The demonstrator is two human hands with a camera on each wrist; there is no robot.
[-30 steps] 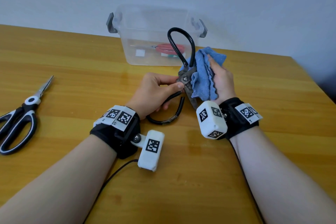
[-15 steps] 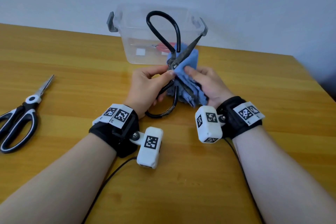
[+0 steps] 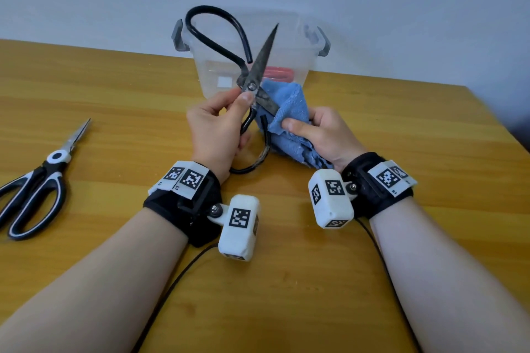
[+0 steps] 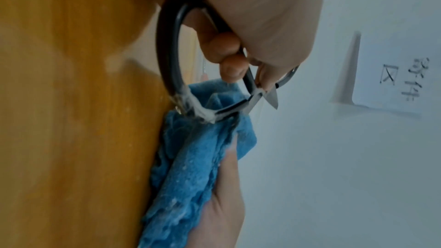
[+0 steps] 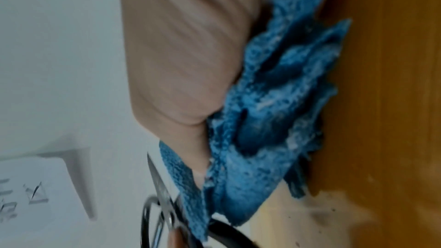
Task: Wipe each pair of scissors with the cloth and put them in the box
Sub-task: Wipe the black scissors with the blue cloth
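My left hand (image 3: 239,97) pinches the black iron scissors (image 3: 250,86) at the pivot, with its other fingers (image 4: 227,48) curled round the lower handle loop (image 4: 167,54). The blades are spread: one points up in front of the clear box (image 3: 296,60), the other runs down to the right into the blue cloth (image 3: 289,106). My right hand (image 3: 304,127) grips that cloth (image 5: 274,101) bunched round the lower blade, thumb on top. A bare blade (image 5: 158,180) shows beside the cloth in the right wrist view. Red-handled scissors (image 3: 279,73) lie inside the box.
Black-and-white scissors (image 3: 43,180) lie shut on the wooden table (image 3: 401,129) at the far left, tips pointing away. The box stands at the back against the pale wall. Wrist camera cables trail toward the near edge.
The scissors' blades have swung apart and one now points up. My right hand has dropped with the cloth from beside the upper handle to the lower blade.
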